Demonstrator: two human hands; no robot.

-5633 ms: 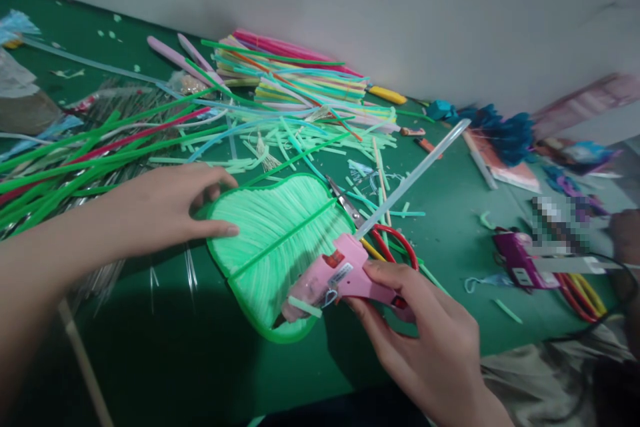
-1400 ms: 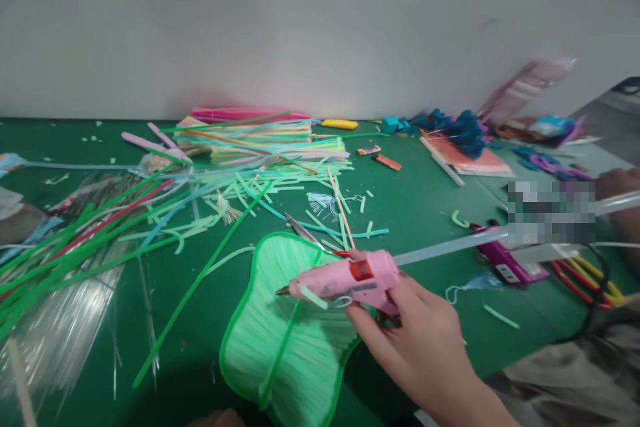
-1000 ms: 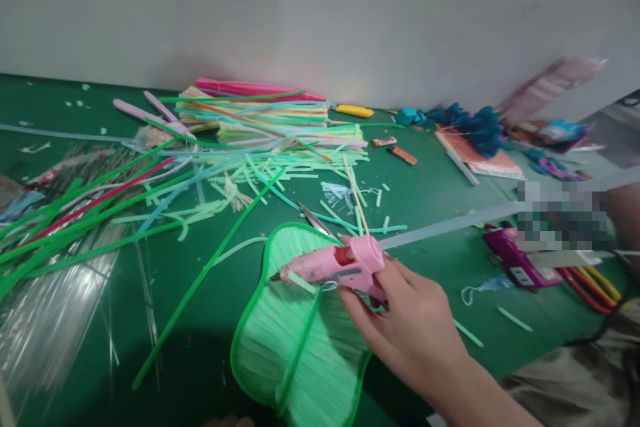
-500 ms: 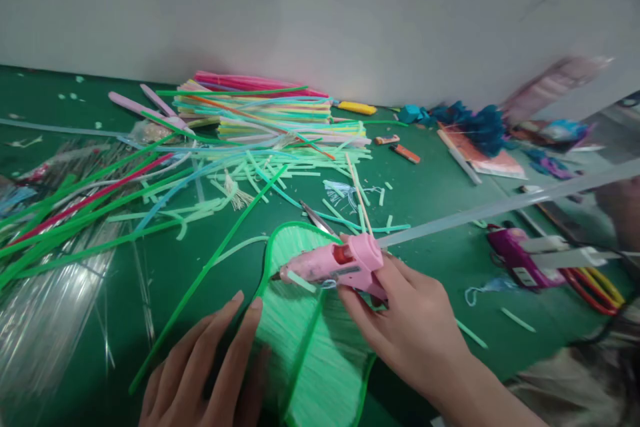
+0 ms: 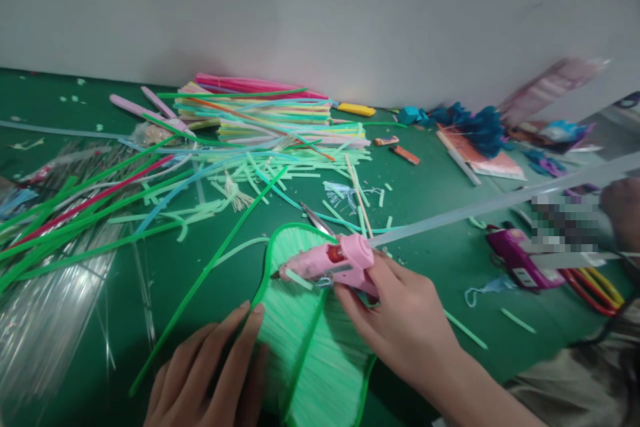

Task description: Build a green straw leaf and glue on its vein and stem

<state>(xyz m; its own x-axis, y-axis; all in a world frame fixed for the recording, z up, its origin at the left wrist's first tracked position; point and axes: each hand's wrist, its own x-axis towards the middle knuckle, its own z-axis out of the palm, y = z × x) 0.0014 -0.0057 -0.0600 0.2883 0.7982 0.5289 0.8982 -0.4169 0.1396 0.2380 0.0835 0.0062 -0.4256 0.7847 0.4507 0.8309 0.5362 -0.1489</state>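
Observation:
My right hand (image 5: 400, 310) is wrapped round a pink hot glue gun (image 5: 345, 261), with a long translucent glue stick (image 5: 465, 212) running out of its back to the right. The nozzle points left, at the rim of a green leaf-shaped piece (image 5: 290, 327) with a thick edge and a central rib. A short pale green strip (image 5: 299, 279) shows against the gun's front. My left hand (image 5: 210, 370) has its fingers stretched out, fingertips at the leaf's left edge; the thumb is blurred in shadow. Scissor blades (image 5: 316, 219) poke out beyond the leaf's top.
Green, red and blue stems (image 5: 95, 203) lie at left over clear wires (image 5: 65, 320). Bundles of coloured pipe cleaners (image 5: 280, 113) lie by the wall (image 5: 310, 13). A purple glue gun (image 5: 523, 260) and red-and-yellow handles (image 5: 595, 290) sit at right, near another person's hand (image 5: 623, 210).
My right hand and the back of the glue gun have shifted slightly left, with the nozzle staying at the leaf's edge. My left fingers have slid slightly down along the edge.

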